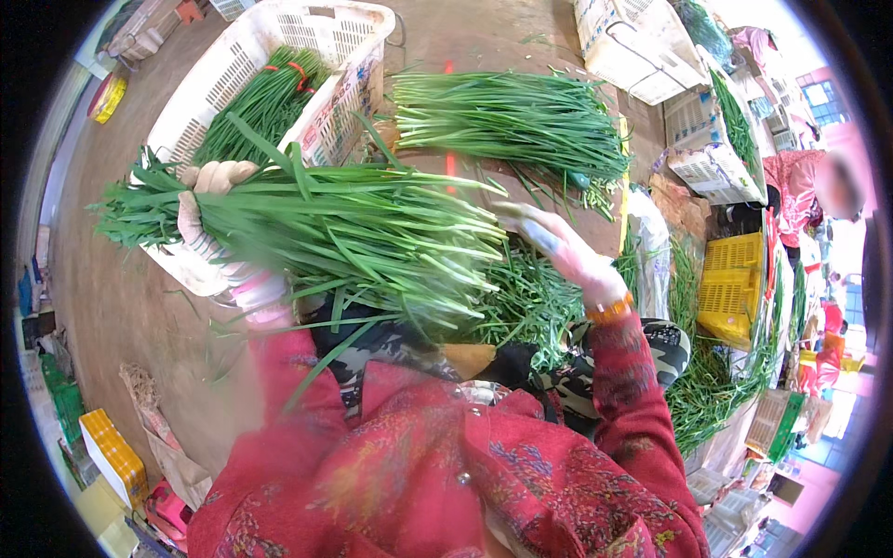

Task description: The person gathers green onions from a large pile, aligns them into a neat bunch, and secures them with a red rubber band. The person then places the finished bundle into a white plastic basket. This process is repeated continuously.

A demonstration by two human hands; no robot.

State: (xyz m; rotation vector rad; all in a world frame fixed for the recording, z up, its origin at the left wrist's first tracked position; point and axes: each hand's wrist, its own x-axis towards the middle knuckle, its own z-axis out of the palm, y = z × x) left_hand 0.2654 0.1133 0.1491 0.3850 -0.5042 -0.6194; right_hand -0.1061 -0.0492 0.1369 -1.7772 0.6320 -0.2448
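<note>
My left hand (209, 206), in a pale knitted glove, grips a large loose bunch of garlic chives (363, 223) near its leafy end. The pale stalk ends fan out to the right, slightly blurred. Close to those ends is my right hand (558, 244), fingers extended and nothing held; one finger has a bluish wrap. Beyond the held bunch, a second pile of garlic chives (509, 118) lies on a low brown board (502, 188), its pale ends to the left. Loose green trimmings (530, 300) are heaped below my right hand.
A white plastic crate (328, 21) bearing writing stands at the upper left, with chive bundles (268, 104) tied in red inside. More white crates (635, 56) and a yellow crate (729, 289) stand right. A person (795, 188) sits at the far right. Greens (718, 397) litter the right floor.
</note>
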